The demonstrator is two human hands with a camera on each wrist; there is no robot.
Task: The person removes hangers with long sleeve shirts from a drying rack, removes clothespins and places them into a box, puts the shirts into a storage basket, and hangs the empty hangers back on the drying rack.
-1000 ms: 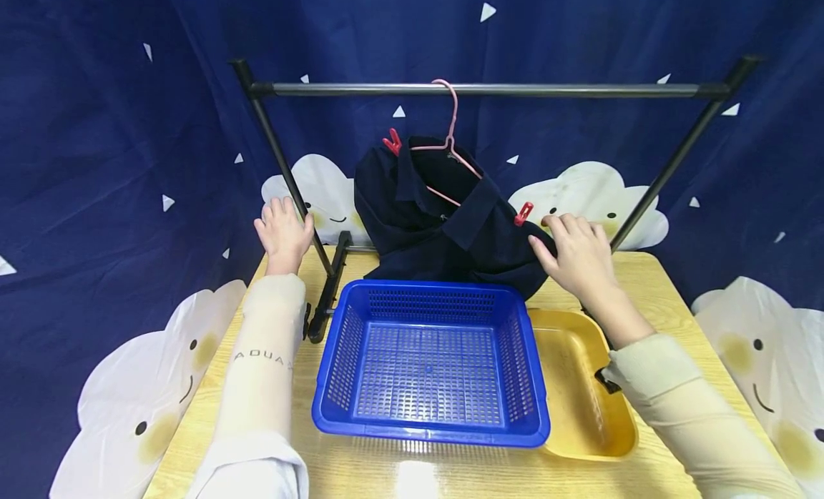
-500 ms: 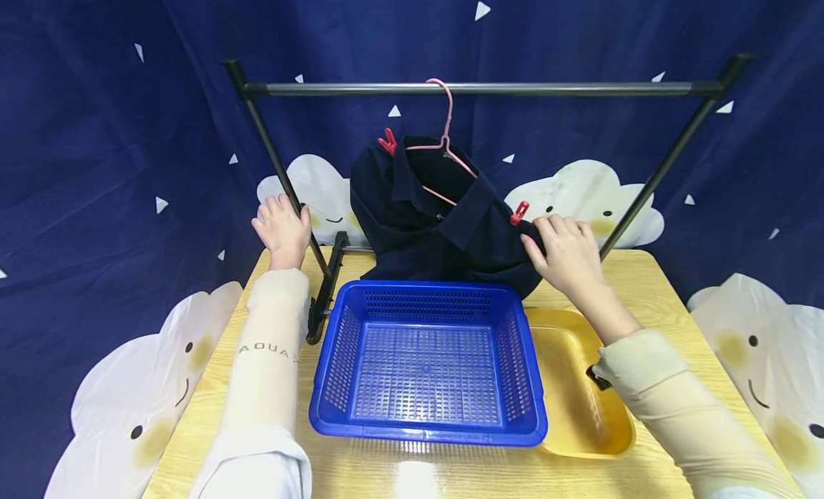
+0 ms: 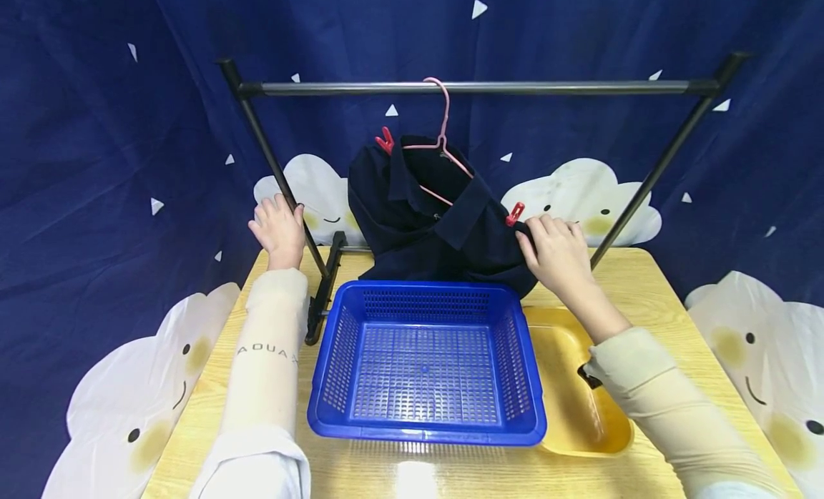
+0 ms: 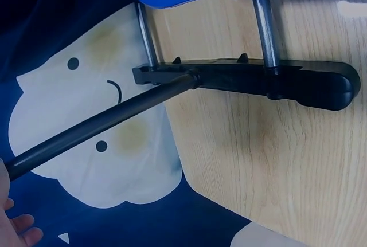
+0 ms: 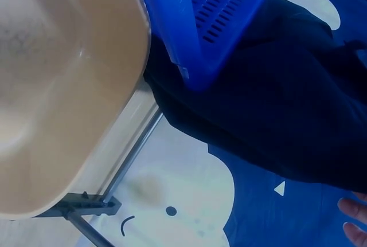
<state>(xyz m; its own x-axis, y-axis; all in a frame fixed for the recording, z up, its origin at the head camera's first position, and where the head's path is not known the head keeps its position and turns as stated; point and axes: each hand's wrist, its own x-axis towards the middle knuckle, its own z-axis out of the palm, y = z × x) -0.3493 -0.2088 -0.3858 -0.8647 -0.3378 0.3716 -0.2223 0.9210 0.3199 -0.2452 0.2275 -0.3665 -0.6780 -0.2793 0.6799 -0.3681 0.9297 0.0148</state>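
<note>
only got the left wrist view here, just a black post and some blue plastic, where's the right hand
Observer: The right hand is at one shoulder of a dark shirt, right beside a red clip.
Operator: ok what's that shirt on
Observer: It is on a pink hanger, hooked over the top bar.
Operator: anything else i'm missing
Observer: A yellow tray shows to the right of the blue basket in the head view.

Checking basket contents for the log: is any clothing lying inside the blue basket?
No, the basket shows its bare mesh floor in the head view, while the shirt hangs behind it.
</note>
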